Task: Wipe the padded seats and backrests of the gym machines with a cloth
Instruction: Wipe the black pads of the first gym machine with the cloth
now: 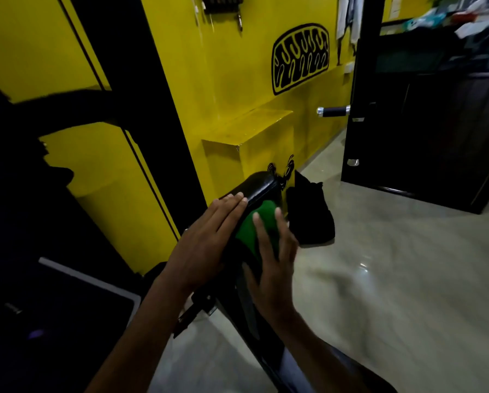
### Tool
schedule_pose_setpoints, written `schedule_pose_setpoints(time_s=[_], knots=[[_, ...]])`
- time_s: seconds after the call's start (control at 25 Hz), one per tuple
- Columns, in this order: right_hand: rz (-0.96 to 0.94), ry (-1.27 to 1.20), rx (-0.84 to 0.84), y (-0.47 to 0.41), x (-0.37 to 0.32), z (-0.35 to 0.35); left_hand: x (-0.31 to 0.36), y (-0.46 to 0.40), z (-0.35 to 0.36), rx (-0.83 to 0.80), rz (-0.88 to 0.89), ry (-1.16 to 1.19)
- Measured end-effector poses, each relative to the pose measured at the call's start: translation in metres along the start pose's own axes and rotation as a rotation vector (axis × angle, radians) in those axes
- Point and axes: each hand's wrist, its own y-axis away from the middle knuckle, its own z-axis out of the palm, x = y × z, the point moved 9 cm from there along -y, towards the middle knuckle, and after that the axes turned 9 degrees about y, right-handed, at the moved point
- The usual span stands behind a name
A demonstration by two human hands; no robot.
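Observation:
A black padded backrest [258, 185] slopes up from the lower middle toward the yellow wall. On its upper part lies a green cloth [261, 222]. My right hand [271, 259] lies flat on the cloth with straight fingers and presses it against the pad. My left hand [206, 245] rests flat on the pad's left edge, its fingertips near the top end. The lower pad is hidden under my forearms.
A yellow wall with black stripes and a yellow ledge [249, 129] stands close behind the pad. A black bag [308, 214] lies on the pale tiled floor [393, 265] to the right. A dark door with a handle [334, 111] stands open at right. Dark equipment [47, 307] fills the left.

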Motion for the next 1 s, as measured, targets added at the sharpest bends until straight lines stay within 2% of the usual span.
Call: schedule_pose_setpoints(time_s=[0.12,0.24,0.32,0.36,0.48,0.56,0.68,0.76,0.92,1.0], knots=[[-0.078,0.001,-0.028,-0.005,0.005,0.003,0.001,-0.004,-0.001,-0.026,0.001,-0.011],[0.155,-0.055,-0.004,-0.034,0.041,-0.001,0.001,-0.002,-0.002,0.003,-0.033,-0.006],[0.314,-0.117,0.032,-0.023,0.048,-0.002,0.004,-0.002,-0.001,0.035,-0.039,-0.037],[0.325,-0.108,0.025,-0.008,0.042,0.002,0.007,-0.001,0.002,0.038,-0.021,-0.073],[0.168,-0.069,-0.061,0.033,0.011,0.009,0.017,0.003,0.012,-0.01,0.101,-0.203],[0.156,-0.1,-0.077,0.025,0.022,0.012,0.017,0.004,0.015,-0.033,0.146,-0.259],[0.373,-0.167,-0.039,-0.008,0.067,0.012,0.017,0.004,0.016,-0.051,0.18,-0.322],[0.465,-0.194,-0.027,-0.001,0.071,0.013,0.021,-0.002,0.019,-0.072,0.218,-0.362],[0.241,-0.026,-0.12,0.061,0.023,0.021,0.025,-0.015,0.026,-0.109,0.269,-0.451],[0.211,-0.073,-0.129,0.052,0.038,0.025,0.027,-0.018,0.027,-0.104,0.298,-0.475]])
